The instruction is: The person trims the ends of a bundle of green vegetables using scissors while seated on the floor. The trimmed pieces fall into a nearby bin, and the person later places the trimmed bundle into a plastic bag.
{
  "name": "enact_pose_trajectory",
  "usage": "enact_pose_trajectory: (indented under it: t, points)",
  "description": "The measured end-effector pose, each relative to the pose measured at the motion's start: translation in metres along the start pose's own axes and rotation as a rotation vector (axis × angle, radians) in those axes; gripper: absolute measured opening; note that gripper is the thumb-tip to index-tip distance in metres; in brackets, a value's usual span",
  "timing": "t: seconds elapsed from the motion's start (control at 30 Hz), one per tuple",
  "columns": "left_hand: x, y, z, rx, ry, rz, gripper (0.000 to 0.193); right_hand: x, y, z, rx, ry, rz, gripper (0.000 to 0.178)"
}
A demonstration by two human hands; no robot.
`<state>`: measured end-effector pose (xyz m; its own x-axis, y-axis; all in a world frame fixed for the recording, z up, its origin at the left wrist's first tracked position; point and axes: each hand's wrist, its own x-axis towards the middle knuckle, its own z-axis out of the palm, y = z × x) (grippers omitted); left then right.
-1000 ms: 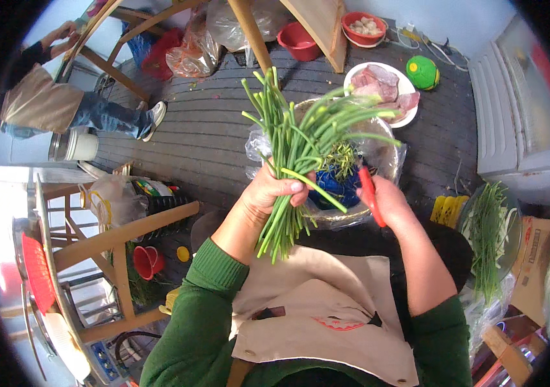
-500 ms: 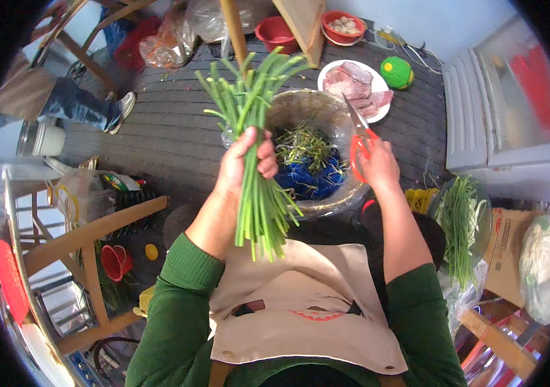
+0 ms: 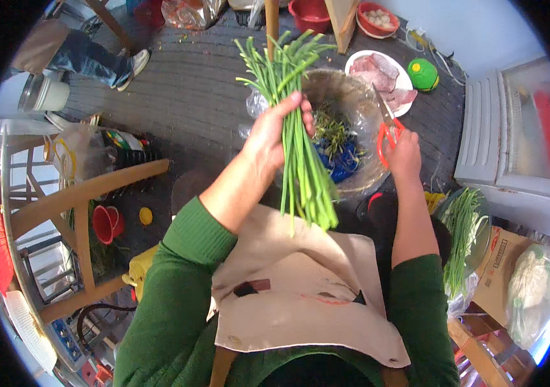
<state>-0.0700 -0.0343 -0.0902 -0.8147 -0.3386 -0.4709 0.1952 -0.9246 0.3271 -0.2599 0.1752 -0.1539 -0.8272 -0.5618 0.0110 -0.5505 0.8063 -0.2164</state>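
My left hand [image 3: 278, 129] is closed around a bunch of long green stalks [image 3: 310, 171], which look like chives or scallions. The upper ends fan out beyond my thumb, and the lower ends hang over the near edge of a bin [image 3: 307, 80] lined with clear plastic. In my right hand [image 3: 405, 155] are scissors with orange-red handles [image 3: 381, 145], gripped by the handles. Their blades point away from me over the bin's right rim, apart from the bunch. Inside the bin lie withered green trimmings [image 3: 333, 129] and something blue.
Beyond the bin, a white plate of raw meat [image 3: 404, 80] sits near a green ball-like object [image 3: 423, 74]. More green stalks [image 3: 462, 238] fill a bowl at my right, by a cardboard box [image 3: 497, 271]. A wooden frame [image 3: 94, 193] stands left. Someone's leg [image 3: 94, 61] shows far left.
The view has shifted, so the surroundings sit further right and higher. The bunch has swung in my left hand, its lower ends now pointing more to the right. Both hands keep their holds.
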Motion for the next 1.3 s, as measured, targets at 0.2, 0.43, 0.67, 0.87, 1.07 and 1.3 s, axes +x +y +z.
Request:
enact_pose_trajectory:
  t: [0.2,0.43,0.67,0.87,1.07,1.3]
  points:
    - [0.014,0.038,-0.008,-0.24,0.005,0.106,0.02,0.004,0.0,0.003,0.056,0.015,0.015,0.039]
    - [0.012,0.049,-0.002,-0.276,0.131,0.25,0.018,0.005,-0.001,0.003,0.049,0.003,0.021,0.04]
    - [-0.005,0.039,0.021,-0.425,-0.514,0.163,0.02,0.006,-0.006,-0.004,0.074,0.023,0.046,0.036]
    - [-0.006,0.032,0.027,-0.413,-0.599,0.14,0.019,-0.004,-0.055,-0.072,0.941,-0.012,-0.107,0.038]
    - [-0.001,0.014,0.027,-0.276,-0.523,0.159,0.024,-0.034,-0.121,-0.105,0.932,-0.197,-0.51,0.027]
    - [0.005,0.019,0.021,-0.31,-0.452,0.161,0.023,-0.019,-0.089,-0.102,1.241,-0.055,-0.257,0.006]
